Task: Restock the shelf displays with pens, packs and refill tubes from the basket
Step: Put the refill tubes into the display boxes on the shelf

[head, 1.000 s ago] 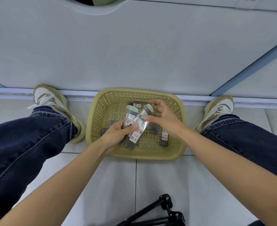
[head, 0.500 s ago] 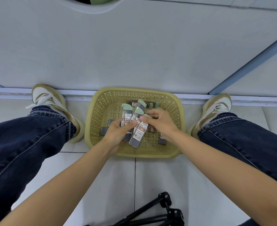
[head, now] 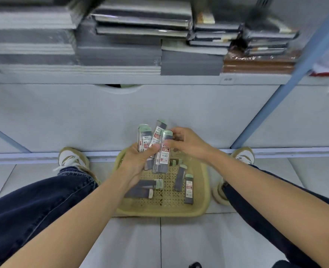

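Observation:
A yellow lattice basket sits on the floor between my feet. Several refill tubes with mint-green caps lie loose on its bottom. My left hand grips a fan of three refill tubes upright above the basket's far rim. My right hand pinches the rightmost tube of that fan near its top. The tubes are clear with dark lead and red-and-white labels.
A white shelf unit stands straight ahead, its lower shelf stacked with grey and black notebooks and a brown pack. A blue upright slants on the right. My shoes flank the basket. A black tripod part is at the bottom edge.
Both hands have risen from inside the basket with the tubes. My head has tilted up, bringing the stocked shelf into view.

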Demonstrator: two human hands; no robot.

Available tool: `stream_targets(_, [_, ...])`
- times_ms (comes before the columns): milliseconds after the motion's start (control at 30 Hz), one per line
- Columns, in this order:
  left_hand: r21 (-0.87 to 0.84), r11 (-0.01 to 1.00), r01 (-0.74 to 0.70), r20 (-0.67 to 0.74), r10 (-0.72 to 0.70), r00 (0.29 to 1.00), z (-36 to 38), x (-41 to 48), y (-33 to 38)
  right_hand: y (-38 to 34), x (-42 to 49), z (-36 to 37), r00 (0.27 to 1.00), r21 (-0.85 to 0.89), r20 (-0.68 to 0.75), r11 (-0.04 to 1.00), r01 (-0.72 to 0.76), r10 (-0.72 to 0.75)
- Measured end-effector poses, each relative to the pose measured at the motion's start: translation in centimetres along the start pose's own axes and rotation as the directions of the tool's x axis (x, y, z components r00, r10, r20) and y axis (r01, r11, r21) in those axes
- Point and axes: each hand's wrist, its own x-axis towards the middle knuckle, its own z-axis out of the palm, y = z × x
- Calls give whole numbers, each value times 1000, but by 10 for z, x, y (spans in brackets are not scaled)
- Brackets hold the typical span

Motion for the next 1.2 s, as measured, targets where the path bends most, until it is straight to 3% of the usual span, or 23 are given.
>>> stream_targets(267, [75,941,-330,157,316,936,44,-40,117,-119,-33,-55,954,-35,-145,965,261,-263])
stream_targets(433, [64,881,-468,159,454,877,71,-61,186,-199,-68,-101,855,-88,-309,908,410,-416])
stream_targets(600, [29,844,-536,152,526,837,94,-80,241,-270,-105,-141,737,-254,-357,819,514,-574])
stream_targets(733, [-21,822,-569,148,565,812,109,-84,270,-312,-115,-176,601,-362,-484,771,525,-636])
stream_targets(933, [-32,808,-588,159,585,795,126,-67,301,-346,-92,-220,463,-480,-594,752,452,-658])
stream_targets(1067, [-51,802,-595,172,594,786,135,-50,318,-358,-65,-237,440,-517,-588,734,441,-678])
stream_targets(1200, [-80,801,-594,181,597,781,141,-37,327,-364,-41,-247,466,-631,-516,687,360,-718])
